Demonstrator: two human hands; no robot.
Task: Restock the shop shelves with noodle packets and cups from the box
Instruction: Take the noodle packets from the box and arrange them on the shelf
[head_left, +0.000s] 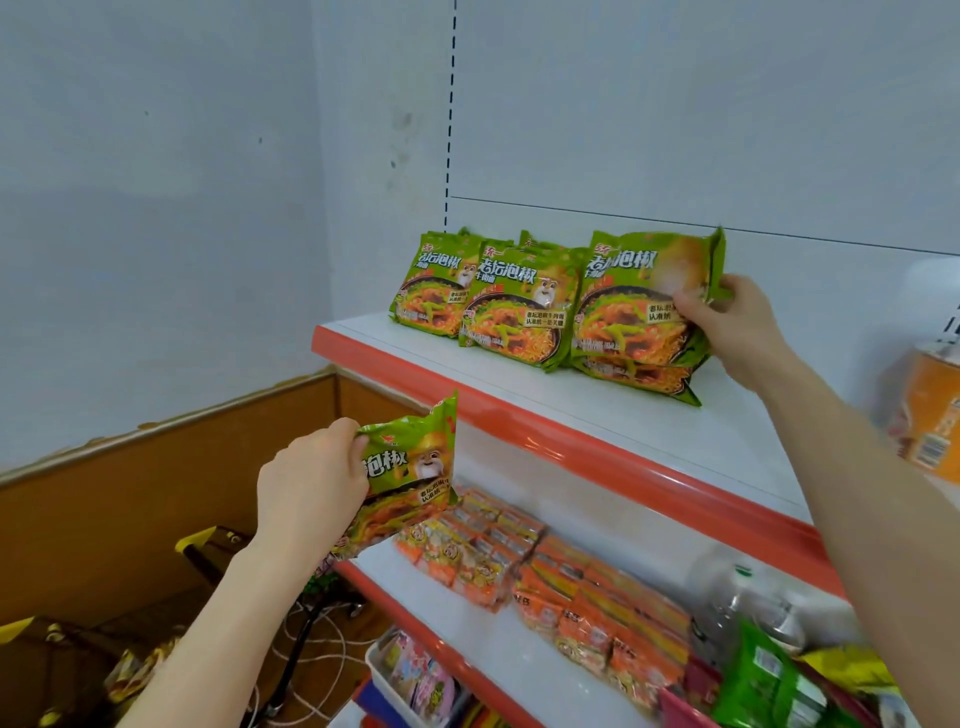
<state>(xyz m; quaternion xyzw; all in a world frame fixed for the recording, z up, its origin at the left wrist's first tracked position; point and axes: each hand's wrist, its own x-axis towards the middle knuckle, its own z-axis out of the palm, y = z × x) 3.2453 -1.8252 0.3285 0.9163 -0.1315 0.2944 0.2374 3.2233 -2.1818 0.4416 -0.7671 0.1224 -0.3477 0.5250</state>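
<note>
My right hand (727, 325) grips the right edge of a green noodle packet (634, 301) standing upright on the top shelf (597, 415), with another packet lying flat under it. Two stacks of green packets (467, 291) stand to its left on the same shelf. Below the shelf's red front edge, my left hand (311, 488) holds one more green noodle packet (410, 478) by its left side. The cardboard box (31, 670) sits at the lower left, partly cut off by the frame.
Orange noodle packets (566, 582) fill the shelf below, with a clear bottle (737, 608) and green and yellow bags (769, 680) to their right. An orange cup (930, 415) stands at the top shelf's right end. White cables (332, 654) lie on the floor by the wooden wall panel.
</note>
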